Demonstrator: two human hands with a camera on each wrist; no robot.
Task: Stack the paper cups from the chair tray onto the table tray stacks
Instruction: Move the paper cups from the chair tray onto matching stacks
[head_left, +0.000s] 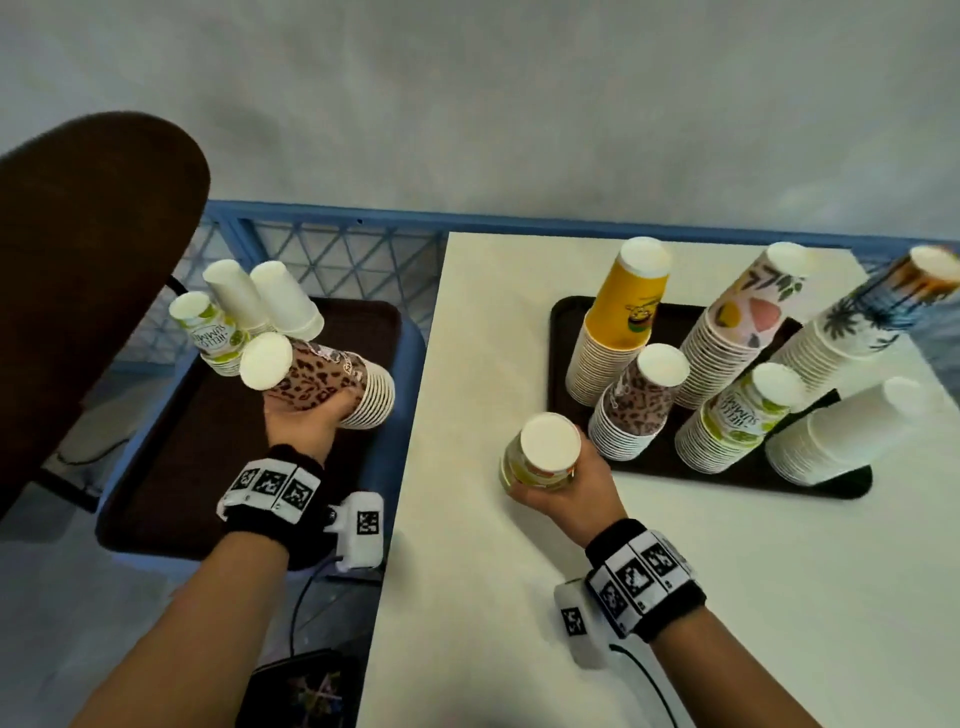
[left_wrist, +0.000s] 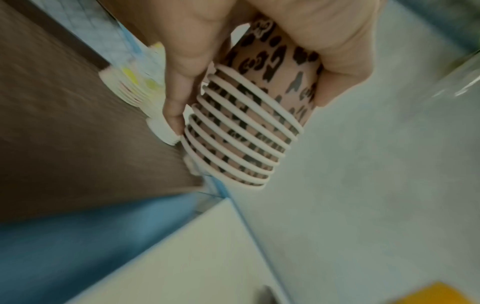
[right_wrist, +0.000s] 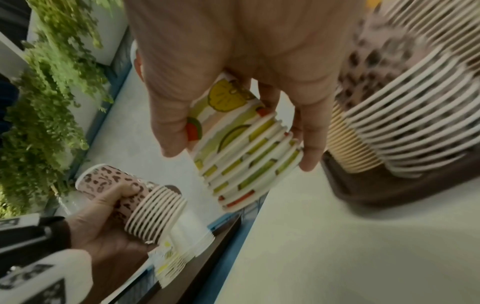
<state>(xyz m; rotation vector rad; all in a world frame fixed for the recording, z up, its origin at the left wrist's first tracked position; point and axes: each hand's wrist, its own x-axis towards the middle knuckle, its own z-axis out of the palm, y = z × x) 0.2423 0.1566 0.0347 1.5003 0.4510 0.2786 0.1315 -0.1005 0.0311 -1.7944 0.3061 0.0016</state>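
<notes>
The white counter (head_left: 519, 597) fills the lower right of the head view; its left edge runs down the middle of the frame, with a blue chair seat (head_left: 410, 353) just beside it. A bare stretch of counter lies in front of the table tray (head_left: 563, 322) — the right hand (head_left: 571, 488) hangs over it, near the tray's front-left corner. That hand's fingers (right_wrist: 309, 144) curl round a short fruit-print cup stack (right_wrist: 241, 148), bases up, thumb on one side and fingers on the other. On the table tray stand tall inverted stacks: yellow (head_left: 618, 322), leopard (head_left: 639, 405), pink patterned (head_left: 737, 322), lime (head_left: 737, 421), palm-print (head_left: 852, 322) and plain white (head_left: 841, 431), crowded close together.

At centre left the chair tray (head_left: 218, 441) lies on the seat. The left hand (head_left: 301, 421) is above it — its fingers (left_wrist: 179, 86) wrap a tilted leopard cup stack (head_left: 322, 379), held apart from the tray. Behind it stand white cups (head_left: 260, 301) and a lime-print stack (head_left: 208, 332), near the dark chair back (head_left: 88, 260).
</notes>
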